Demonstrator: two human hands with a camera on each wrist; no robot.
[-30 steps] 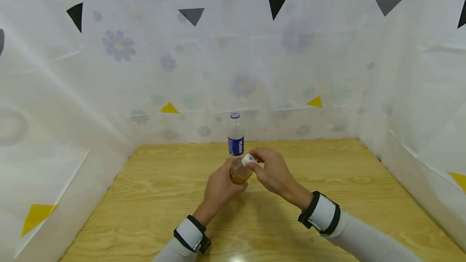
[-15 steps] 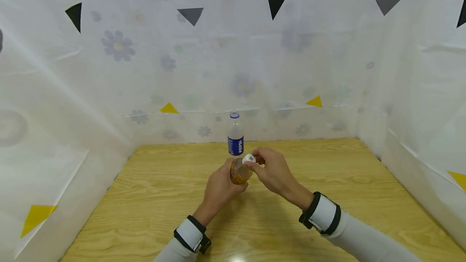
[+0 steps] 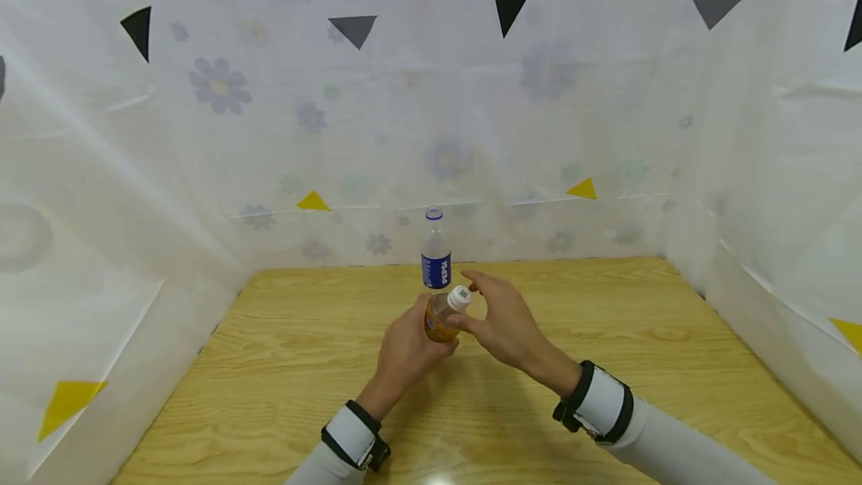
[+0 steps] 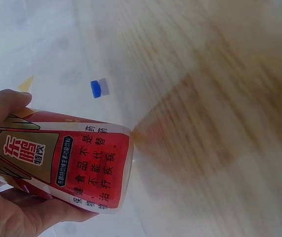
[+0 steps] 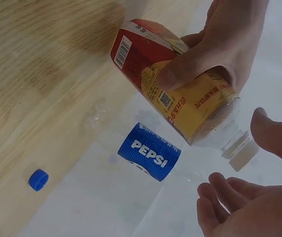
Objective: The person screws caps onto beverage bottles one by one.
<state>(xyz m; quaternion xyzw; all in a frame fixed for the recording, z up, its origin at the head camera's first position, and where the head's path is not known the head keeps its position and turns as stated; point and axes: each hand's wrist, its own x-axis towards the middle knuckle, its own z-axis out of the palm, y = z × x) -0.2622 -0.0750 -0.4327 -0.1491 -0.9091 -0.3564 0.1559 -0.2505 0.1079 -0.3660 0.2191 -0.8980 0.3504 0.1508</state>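
The Dongpeng drink bottle (image 4: 66,160) has a glossy red label with a gold panel, a red-and-white Chinese logo, and black characters on a white strip and a red panel; a barcode and a QR code show from the other side. Its clear shoulder narrows to a neck with a white cap (image 3: 460,297). The bottle tilts with its neck toward the right hand (image 3: 508,328), over the wooden table (image 3: 269,395); whether its base touches the wood, I cannot tell.

The left hand (image 3: 407,343) is wrapped round the bottle's body and covers part of the label. The right hand is spread, thumb and fingers on either side of the cap and apart from it, gripping nothing. The level of liquid inside is hard to make out.

Just beyond stands a clear Pepsi bottle (image 3: 436,271) with a blue label and an open mouth; its base is hidden in the head view. A blue cap (image 5: 38,180) lies on the table.

That makes two bottles, two caps and two wristbands (image 3: 602,403). Behind hangs a flowered white curtain (image 3: 404,118) with four yellow triangles (image 3: 582,188); some darker triangles are cut off at the edges.
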